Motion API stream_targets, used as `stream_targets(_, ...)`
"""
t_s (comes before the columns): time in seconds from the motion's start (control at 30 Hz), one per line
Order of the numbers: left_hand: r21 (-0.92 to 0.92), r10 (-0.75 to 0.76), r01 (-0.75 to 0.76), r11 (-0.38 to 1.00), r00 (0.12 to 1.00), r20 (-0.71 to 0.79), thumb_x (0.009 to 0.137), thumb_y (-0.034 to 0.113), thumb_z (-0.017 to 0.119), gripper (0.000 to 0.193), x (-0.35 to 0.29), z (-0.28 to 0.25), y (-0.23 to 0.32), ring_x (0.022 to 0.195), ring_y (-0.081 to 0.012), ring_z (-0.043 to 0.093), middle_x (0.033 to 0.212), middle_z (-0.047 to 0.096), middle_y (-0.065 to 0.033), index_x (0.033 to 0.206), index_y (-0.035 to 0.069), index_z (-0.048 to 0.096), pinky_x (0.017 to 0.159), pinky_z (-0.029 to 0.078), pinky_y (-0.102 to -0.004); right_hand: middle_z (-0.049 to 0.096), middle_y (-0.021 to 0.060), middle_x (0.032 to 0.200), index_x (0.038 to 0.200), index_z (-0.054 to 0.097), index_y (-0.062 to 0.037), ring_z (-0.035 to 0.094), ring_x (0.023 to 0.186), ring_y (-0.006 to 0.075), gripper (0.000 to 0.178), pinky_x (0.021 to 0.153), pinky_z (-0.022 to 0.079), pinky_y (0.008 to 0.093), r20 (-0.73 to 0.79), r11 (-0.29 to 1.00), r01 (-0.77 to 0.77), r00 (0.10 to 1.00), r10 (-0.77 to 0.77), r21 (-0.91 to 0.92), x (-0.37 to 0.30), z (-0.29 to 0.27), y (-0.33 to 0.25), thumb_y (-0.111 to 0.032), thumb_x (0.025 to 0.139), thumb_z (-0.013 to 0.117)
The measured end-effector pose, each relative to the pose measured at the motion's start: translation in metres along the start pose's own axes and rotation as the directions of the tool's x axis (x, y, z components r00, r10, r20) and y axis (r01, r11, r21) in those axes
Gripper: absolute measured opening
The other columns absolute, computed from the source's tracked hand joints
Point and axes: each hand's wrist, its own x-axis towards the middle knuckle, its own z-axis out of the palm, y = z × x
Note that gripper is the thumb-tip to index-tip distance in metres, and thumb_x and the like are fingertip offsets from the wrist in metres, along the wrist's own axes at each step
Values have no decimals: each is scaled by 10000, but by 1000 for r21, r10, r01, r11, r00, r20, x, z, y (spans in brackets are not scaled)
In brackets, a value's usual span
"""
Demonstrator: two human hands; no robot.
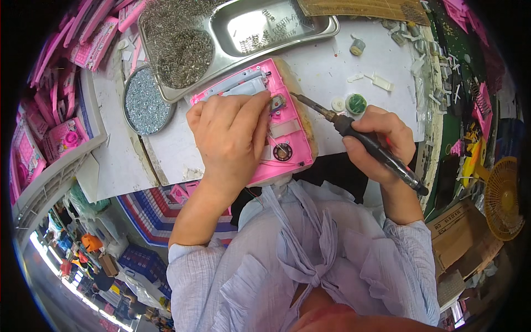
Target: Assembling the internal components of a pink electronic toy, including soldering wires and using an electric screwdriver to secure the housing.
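A pink plastic housing (295, 145) lies open side up on a yellowish pad (287, 74), with a small round speaker (282, 152), thin wires and a grey-blue part (249, 87) inside. Over its left half rests my left hand (229, 130), fingers bent and close together, gripping the housing; the fingertips reach a small metal part (277, 103) and are partly hidden. My right hand (385, 145) is closed around the black handle of a soldering iron (370, 141). Its tip points left, near the housing's upper right edge. A small green-filled pot (355, 103) stands just beyond the iron.
At the back, a metal tray (221, 66) holds many springs. A round dish (146, 102) of small metal pieces stands left of it. Pink housings (63, 138) crowd the left side. Small motor-like parts (357, 46) lie at the right, past a white plastic piece (381, 82). A yellow fan (502, 198) is far right.
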Motion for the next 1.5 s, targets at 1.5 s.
stream_targets(1.5, 119, 18, -18, 993, 1000, -2, 757, 137, 808, 135, 3, 10, 5, 772, -194, 545, 786, 584, 9, 855, 147, 716, 825, 327, -376, 606, 60, 659, 993, 640, -32, 526, 501, 209, 369, 456, 402, 307, 51, 953, 286, 958, -282, -101, 6, 4, 6, 29, 689, 839)
